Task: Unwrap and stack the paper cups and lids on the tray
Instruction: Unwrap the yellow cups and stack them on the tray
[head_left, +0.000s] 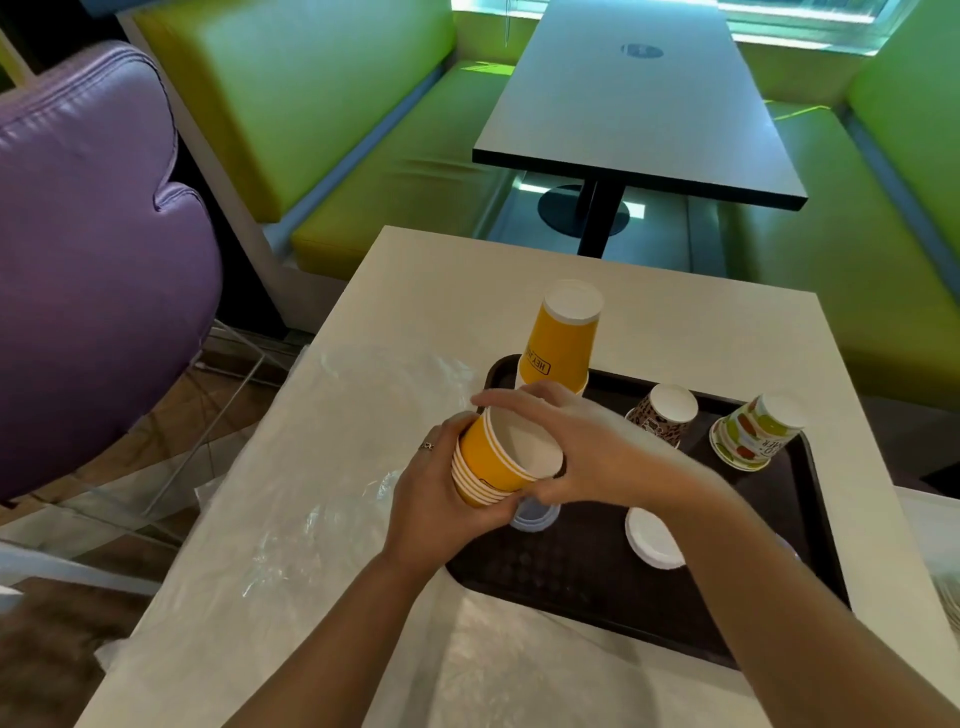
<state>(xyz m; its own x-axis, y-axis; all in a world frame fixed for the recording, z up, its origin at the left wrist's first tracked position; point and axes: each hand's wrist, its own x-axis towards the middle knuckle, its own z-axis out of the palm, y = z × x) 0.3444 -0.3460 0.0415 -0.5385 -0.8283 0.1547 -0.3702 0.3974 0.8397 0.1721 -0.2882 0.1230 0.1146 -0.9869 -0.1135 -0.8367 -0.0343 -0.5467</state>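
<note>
Both of your hands are holding one nested stack of yellow paper cups (491, 462), tilted so that its open mouth is facing up and to the right, above the near left corner of the dark tray (597, 582). Your left hand (441, 499) is wrapping around the lower part of the stack, with a ring showing on one finger. Your right hand (582, 441) is closing over the rim of the top cup, its fingers curling on the far side and the thumb pressing at the near side.

Just below your hands a pale blue lid (535, 519) is lying on the tray. To the right of your right wrist a white lid (652, 538) is resting flat on the tray. Beyond your hands an upside-down yellow cup stack (563, 343) is standing at the far left corner of the tray. To the right of your right hand a brown patterned cup (662, 415) and a green-and-white printed cup (756, 434) are sitting upside down. Clear plastic wrap (322, 467) is lying crumpled on the white tabletop (441, 291), left of your left hand.
</note>
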